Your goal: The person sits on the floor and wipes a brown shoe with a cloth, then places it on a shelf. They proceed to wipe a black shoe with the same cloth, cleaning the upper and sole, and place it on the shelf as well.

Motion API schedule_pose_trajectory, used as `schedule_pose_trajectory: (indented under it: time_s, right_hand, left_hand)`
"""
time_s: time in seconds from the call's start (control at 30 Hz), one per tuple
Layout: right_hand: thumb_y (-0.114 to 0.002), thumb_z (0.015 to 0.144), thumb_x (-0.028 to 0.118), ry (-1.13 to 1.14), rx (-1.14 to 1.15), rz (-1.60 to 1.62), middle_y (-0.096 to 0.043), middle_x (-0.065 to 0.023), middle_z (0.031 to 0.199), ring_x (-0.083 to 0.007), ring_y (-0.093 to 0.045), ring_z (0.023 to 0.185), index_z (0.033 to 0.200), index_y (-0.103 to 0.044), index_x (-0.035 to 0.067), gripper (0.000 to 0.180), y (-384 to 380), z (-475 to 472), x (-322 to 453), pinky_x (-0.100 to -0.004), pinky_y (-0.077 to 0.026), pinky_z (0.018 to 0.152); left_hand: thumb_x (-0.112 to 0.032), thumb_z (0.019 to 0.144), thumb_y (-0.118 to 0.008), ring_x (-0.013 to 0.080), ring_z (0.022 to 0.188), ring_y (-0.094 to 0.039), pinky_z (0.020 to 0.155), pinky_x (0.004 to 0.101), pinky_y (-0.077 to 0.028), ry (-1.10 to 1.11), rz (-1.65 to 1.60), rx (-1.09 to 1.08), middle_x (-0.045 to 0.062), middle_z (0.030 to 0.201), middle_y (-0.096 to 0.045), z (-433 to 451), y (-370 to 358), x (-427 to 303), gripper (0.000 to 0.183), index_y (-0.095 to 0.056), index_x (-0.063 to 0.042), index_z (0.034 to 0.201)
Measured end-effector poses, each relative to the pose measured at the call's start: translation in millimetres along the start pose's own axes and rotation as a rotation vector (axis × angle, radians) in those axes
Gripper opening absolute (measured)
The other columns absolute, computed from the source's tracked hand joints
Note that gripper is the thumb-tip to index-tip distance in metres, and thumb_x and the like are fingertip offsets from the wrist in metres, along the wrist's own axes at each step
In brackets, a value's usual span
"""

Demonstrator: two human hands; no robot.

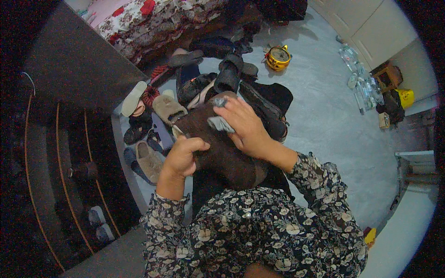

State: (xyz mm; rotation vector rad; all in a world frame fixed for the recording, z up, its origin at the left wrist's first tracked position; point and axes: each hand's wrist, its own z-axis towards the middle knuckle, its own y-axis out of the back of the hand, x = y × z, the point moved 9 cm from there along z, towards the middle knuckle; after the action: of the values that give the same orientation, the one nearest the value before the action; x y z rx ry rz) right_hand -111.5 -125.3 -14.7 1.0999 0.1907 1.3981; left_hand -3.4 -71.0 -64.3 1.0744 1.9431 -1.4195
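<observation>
A brown boot [220, 158], apparently suede, lies across my lap with its toe pointing away from me. My left hand [180, 158] grips its left edge, thumb on top. In my right hand [247, 127] is a bunched grey cloth [219, 124], pressed on the boot's upper surface. Part of the cloth pokes out between thumb and fingers. Just beyond the boot sits a fuzzy beige slipper [168, 107]. A black boot [262, 104] lies to the right of my right hand.
Several loose shoes and slippers, including a black slide [227, 73], cover the floor ahead. A dark shoe rack [78, 149] stands at left. Beyond are a gold-coloured pot [278, 59] and a flower-patterned bedspread [163, 24]. Plastic bottles [365, 90] lie at right.
</observation>
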Motion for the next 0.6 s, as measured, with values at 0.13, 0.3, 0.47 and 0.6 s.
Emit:
schedule_pose_trajectory:
  time_s: [0.13, 0.3, 0.47, 0.6]
  right_hand:
    - [-0.063, 0.072, 0.008, -0.024, -0.040, 0.038, -0.054, -0.0184, 0.111, -0.0362, -0.048, 0.112, 0.118, -0.051, 0.003, 0.047, -5.6, 24.3, -25.7, -0.0464, -0.035, 0.099]
    - [-0.057, 0.080, 0.010, -0.320, -0.063, 0.276, -0.059, -0.0193, 0.108, -0.0358, -0.059, 0.099, 0.112, -0.057, 0.003, 0.033, -9.8, 38.5, -67.7, -0.0380, -0.046, 0.084]
    - [-0.058, 0.078, 0.009, -0.227, -0.132, 0.279, -0.058, -0.0183, 0.108, -0.0374, -0.057, 0.098, 0.109, -0.057, 0.006, 0.031, -1.3, 20.3, -55.2, -0.0423, -0.047, 0.082]
    - [-0.061, 0.073, 0.004, -0.201, -0.124, 0.192, -0.054, -0.0175, 0.120, -0.0364, -0.052, 0.112, 0.116, -0.055, 0.008, 0.043, 5.9, -6.4, -43.3, -0.0409, -0.045, 0.092]
  left_hand:
    - [0.003, 0.070, -0.055, 0.0262, 0.092, -0.064, 0.083, 0.0394, -0.053, 0.013, 0.021, -0.021, 0.013, 0.105, -0.063, 4.7, 11.7, 6.7, 0.044, -0.054, 0.002, 0.114]
    - [0.002, 0.072, -0.056, 0.0268, 0.092, -0.065, 0.083, 0.0396, -0.053, 0.025, -0.015, -0.025, 0.014, 0.105, -0.064, 4.6, 10.9, 9.9, 0.040, -0.056, 0.003, 0.112]
    - [0.003, 0.074, -0.057, 0.0237, 0.088, -0.065, 0.080, 0.0367, -0.053, 0.015, -0.041, -0.024, 0.013, 0.101, -0.065, 3.5, 7.3, 8.4, 0.034, -0.059, 0.004, 0.108]
    - [0.000, 0.078, -0.058, 0.0242, 0.089, -0.065, 0.081, 0.0375, -0.054, 0.076, -0.098, -0.021, 0.013, 0.100, -0.065, 5.0, 13.8, 17.8, 0.031, -0.058, 0.004, 0.109]
